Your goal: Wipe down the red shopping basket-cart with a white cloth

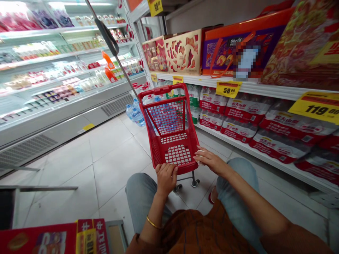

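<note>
A small red wire shopping basket on wheels [169, 130] stands on the tiled floor right in front of my knees, and nothing lies in it. My left hand [166, 177] curls its fingers over the basket's near rim. My right hand [209, 159] rests against the basket's right near corner, fingers stretched out and fairly flat. A long grey handle [108, 37] rises from the basket toward the upper left. I am crouched, with my jeans-clad knees on both sides of the basket.
Shelves on the right hold shrink-wrapped packs of bottled water [239, 128] with yellow price tags; gift boxes [182, 53] sit above. A refrigerated display case [53, 81] runs along the left. Loose water bottles [135, 114] stand on the floor behind the basket. Red boxes [53, 240] lie bottom left.
</note>
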The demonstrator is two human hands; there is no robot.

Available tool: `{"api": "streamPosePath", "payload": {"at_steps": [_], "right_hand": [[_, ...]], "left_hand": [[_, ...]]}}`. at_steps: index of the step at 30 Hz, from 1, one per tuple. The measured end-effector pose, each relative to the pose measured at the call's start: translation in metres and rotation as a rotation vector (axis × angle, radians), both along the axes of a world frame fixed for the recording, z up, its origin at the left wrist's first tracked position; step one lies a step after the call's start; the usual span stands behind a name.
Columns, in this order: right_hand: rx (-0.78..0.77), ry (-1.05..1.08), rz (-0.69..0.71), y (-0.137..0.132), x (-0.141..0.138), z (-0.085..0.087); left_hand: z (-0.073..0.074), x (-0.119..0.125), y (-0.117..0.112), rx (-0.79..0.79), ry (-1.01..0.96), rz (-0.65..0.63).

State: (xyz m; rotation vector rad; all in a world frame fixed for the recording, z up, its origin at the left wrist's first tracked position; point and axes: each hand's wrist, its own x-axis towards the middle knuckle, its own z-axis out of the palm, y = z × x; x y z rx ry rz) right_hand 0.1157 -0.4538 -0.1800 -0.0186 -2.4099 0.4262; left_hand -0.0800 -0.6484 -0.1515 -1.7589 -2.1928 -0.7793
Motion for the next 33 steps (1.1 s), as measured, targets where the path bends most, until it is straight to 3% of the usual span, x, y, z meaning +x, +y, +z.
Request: {"api": "streamPosePath", "payload": {"at_steps": [8,12,16,20,24,33], "right_hand": [[0.011,0.049,-0.026,-0.018,-0.013,0.0],[-0.001,0.012,-0.103,-0.031,-0.019,0.0],[-0.011,0.031,-0.121,-0.04,-0.027,-0.002],[-0.014,0.034,-0.091,-0.049,-0.036,0.002],[-0.003,0.027,-0.043,-0.055,-0.045,0.007],[0.144,-0.047,0.046,-0.045,-0.055,0.012]], "left_hand": [[0.005,-0.008,-0.011,0.029,-0.042,0.027],[0.008,0.015,-0.008,0.122,-0.01,0.149],[0.007,0.041,0.007,0.105,-0.064,0.089],[-0.001,0.05,0.021,0.062,-0.131,0.113],[-0.005,0.044,0.019,0.028,-0.124,0.163],[-0.006,0.019,0.007,0.078,-0.21,0.088]]}}
